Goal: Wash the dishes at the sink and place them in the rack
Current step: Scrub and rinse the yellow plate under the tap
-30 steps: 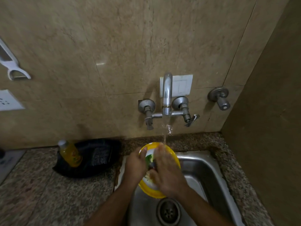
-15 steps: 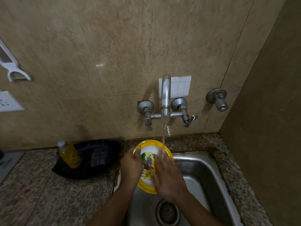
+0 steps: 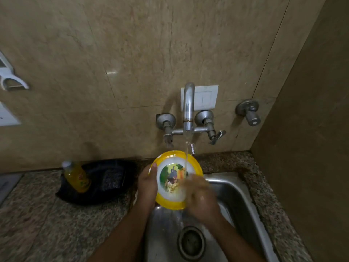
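Head view: the left hand point(image 3: 147, 183) grasps the round, glossy yellow-rimmed plate point(image 3: 175, 179) at its 9 o'clock edge; the blurred right hand point(image 3: 201, 195) lies against its face, grip unclear. Water runs from the chrome faucet point(image 3: 188, 106) at 12 o'clock above the steel sink point(image 3: 243, 201), set in a speckled granite tabletop point(image 3: 47, 224).

On the speckled granite counter point(image 3: 47, 220) we see a yellow bottle point(image 3: 76, 176) leaning on a black tray point(image 3: 98, 181) that sits against the beige tiled wall point(image 3: 132, 53). We note a white switch plate point(image 3: 206, 97) behind the spout, a separate metal valve point(image 3: 249, 112) to its right, and a white peeler point(image 3: 11, 80) hanging at far left above a white socket point(image 3: 6, 116).
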`<action>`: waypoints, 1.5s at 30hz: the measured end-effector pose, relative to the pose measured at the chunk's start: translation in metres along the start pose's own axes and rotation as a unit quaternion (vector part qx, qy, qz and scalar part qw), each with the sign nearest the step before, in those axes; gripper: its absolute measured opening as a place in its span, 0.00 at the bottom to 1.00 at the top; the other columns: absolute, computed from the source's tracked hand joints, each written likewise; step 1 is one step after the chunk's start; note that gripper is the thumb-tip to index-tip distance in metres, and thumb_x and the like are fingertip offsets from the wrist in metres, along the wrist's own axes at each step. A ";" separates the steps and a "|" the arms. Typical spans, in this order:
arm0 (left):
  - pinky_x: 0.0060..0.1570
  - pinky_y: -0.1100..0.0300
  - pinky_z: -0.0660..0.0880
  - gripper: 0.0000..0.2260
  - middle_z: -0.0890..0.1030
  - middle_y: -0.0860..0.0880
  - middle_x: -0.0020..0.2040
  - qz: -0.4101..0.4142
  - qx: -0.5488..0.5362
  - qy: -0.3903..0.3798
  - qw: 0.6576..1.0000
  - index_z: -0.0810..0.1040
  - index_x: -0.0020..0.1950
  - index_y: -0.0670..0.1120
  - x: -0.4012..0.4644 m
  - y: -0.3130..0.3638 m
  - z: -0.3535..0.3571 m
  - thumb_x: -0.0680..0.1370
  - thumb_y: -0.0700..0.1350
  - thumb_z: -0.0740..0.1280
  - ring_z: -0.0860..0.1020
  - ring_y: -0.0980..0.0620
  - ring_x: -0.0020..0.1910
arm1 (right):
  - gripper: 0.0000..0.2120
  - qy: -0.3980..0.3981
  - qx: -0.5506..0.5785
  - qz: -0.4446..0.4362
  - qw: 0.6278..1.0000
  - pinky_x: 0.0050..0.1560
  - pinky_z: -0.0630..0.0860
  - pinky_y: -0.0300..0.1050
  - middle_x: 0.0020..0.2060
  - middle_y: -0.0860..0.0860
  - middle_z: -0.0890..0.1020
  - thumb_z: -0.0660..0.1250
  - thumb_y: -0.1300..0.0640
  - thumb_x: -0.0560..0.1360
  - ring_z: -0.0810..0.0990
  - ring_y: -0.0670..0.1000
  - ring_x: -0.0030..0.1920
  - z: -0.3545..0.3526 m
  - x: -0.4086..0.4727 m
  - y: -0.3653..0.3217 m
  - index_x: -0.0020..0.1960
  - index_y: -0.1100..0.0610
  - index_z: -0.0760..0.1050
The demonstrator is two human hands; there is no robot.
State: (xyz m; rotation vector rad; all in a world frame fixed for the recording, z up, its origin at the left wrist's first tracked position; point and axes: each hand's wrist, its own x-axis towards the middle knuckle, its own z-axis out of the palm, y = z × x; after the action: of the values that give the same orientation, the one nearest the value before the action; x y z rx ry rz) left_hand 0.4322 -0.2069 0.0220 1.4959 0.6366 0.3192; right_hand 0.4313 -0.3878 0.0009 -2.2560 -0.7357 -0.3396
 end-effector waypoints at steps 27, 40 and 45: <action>0.60 0.40 0.75 0.34 0.78 0.33 0.61 -0.342 -0.098 -0.241 0.903 0.75 0.62 0.40 -0.001 0.026 0.038 0.76 0.70 0.58 0.77 0.34 0.59 | 0.21 0.065 0.139 0.277 0.949 0.42 0.76 0.50 0.43 0.44 0.79 0.65 0.69 0.70 0.78 0.51 0.45 -0.056 -0.010 0.031 0.54 0.46 0.72; 0.63 0.34 0.71 0.25 0.82 0.37 0.57 -0.242 -0.150 -0.132 0.949 0.80 0.62 0.41 -0.003 0.012 0.023 0.71 0.55 0.69 0.78 0.33 0.59 | 0.32 -0.122 -0.023 0.039 0.991 0.78 0.54 0.51 0.80 0.45 0.50 0.59 0.46 0.78 0.47 0.46 0.79 -0.043 -0.028 0.011 0.80 0.51 0.55; 0.61 0.43 0.75 0.23 0.84 0.45 0.52 -0.172 -0.052 -0.054 0.982 0.83 0.53 0.45 -0.006 0.012 0.045 0.70 0.62 0.69 0.81 0.43 0.53 | 0.35 -0.076 -0.080 0.032 0.993 0.78 0.43 0.49 0.80 0.51 0.45 0.40 0.37 0.81 0.40 0.49 0.79 -0.017 0.008 -0.010 0.81 0.56 0.42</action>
State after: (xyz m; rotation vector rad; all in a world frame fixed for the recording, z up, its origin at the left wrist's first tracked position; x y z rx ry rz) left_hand 0.4554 -0.2468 0.0325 1.2674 0.7650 0.0034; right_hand 0.4312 -0.3914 0.0217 -2.4728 -0.7359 -0.2034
